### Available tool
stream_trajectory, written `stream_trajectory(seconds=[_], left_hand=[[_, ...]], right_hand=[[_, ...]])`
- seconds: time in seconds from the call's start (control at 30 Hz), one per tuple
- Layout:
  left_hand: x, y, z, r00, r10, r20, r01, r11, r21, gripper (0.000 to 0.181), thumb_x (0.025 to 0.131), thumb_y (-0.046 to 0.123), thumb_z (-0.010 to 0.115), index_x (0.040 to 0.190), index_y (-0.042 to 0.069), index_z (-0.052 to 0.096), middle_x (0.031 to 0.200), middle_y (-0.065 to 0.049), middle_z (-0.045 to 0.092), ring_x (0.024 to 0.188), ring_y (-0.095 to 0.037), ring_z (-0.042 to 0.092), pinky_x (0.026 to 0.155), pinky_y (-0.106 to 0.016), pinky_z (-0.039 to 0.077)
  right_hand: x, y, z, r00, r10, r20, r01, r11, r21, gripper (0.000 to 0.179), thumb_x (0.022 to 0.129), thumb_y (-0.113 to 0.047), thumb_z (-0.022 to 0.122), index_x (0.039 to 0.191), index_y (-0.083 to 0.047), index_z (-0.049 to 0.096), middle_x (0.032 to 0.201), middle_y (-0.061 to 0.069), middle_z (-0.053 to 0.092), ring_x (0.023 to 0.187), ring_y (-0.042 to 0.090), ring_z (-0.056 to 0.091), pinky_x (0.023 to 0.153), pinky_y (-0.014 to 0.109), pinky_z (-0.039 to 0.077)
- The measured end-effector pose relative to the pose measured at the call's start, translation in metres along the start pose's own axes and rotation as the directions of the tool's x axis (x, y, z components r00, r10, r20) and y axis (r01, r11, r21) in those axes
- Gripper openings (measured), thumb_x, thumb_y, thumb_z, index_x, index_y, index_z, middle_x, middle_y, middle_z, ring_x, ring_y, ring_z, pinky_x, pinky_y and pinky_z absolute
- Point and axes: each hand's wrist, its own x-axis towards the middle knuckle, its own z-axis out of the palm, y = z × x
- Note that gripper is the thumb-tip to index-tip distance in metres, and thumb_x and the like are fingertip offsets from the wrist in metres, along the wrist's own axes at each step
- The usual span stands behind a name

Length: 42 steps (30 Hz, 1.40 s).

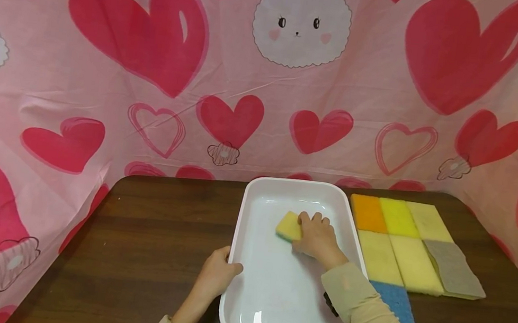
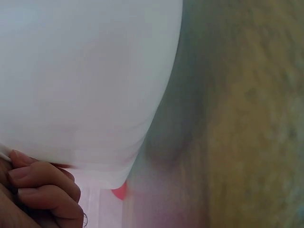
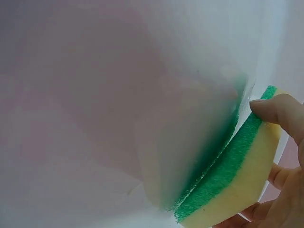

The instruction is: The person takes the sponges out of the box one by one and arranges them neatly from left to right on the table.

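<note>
A white rectangular tray (image 1: 282,292) with raised sides stands on the table. My left hand (image 1: 219,274) grips its left rim, thumb over the edge; in the left wrist view the curled fingers (image 2: 52,190) lie against the tray's outer wall (image 2: 85,95). Over the tray's floor, my right hand (image 1: 319,239) pinches a yellow sponge (image 1: 289,227) with a green scouring side. The right wrist view shows the sponge (image 3: 237,175) with its green layer facing the glossy tray floor, one edge touching or nearly touching it, and the thumb (image 3: 273,108) on its near end.
Right of the tray lie flat sponge cloths in rows: orange (image 1: 369,213), bright yellow (image 1: 399,217), several pale yellow ones (image 1: 415,264) and a grey one (image 1: 455,269). A blue cloth (image 1: 398,308) sits partly behind the right sleeve. A pink heart-print curtain (image 1: 267,88) encloses the dark wooden table (image 1: 154,235).
</note>
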Motion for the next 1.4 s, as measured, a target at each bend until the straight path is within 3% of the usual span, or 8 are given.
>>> stream_trajectory(seconds=[0.37,0.87,1.13,1.4], left_hand=[[0.0,-0.0001,0.0007,1.0,0.003,-0.001,-0.003,1.0,-0.004,0.04,0.074,0.006,0.056,0.111,-0.007,0.061,0.099,-0.024,0.068,0.083,-0.03,0.064,0.067,-0.042,0.055],[0.0003,-0.001,0.0011,1.0,0.01,-0.003,-0.01,1.0,-0.006,0.042,0.073,0.005,0.055,0.113,-0.007,0.061,0.099,-0.025,0.068,0.082,-0.03,0.064,0.066,-0.042,0.055],[0.0003,-0.0016,0.0009,1.0,0.012,-0.005,-0.012,1.0,-0.008,0.04,0.073,0.005,0.056,0.111,-0.008,0.061,0.099,-0.025,0.068,0.082,-0.03,0.064,0.066,-0.042,0.055],[0.0009,-0.0018,0.001,1.0,0.014,-0.007,-0.014,1.0,-0.003,0.041,0.073,0.005,0.056,0.111,-0.008,0.061,0.099,-0.025,0.068,0.082,-0.03,0.064,0.067,-0.042,0.055]], right_hand=[[-0.0001,0.0015,-0.0008,0.998,0.02,-0.056,-0.017,0.998,0.058,0.053,0.074,-0.027,0.067,0.12,-0.005,0.054,0.104,0.019,0.051,0.091,0.032,0.046,0.08,0.044,0.042],[0.0035,0.0019,-0.0029,0.985,0.022,-0.169,0.002,0.99,0.141,0.041,0.078,-0.027,0.066,0.111,-0.003,0.065,0.096,0.012,0.059,0.081,0.025,0.054,0.069,0.04,0.048],[0.0054,0.0012,-0.0064,0.975,0.04,-0.219,0.007,0.978,0.21,0.029,0.08,-0.025,0.065,0.102,-0.005,0.067,0.086,0.008,0.059,0.071,0.02,0.051,0.061,0.031,0.041],[0.0059,0.0006,-0.0077,0.967,0.04,-0.251,0.018,0.974,0.224,0.029,0.081,-0.023,0.065,0.102,-0.004,0.068,0.089,0.01,0.061,0.072,0.021,0.052,0.062,0.031,0.041]])
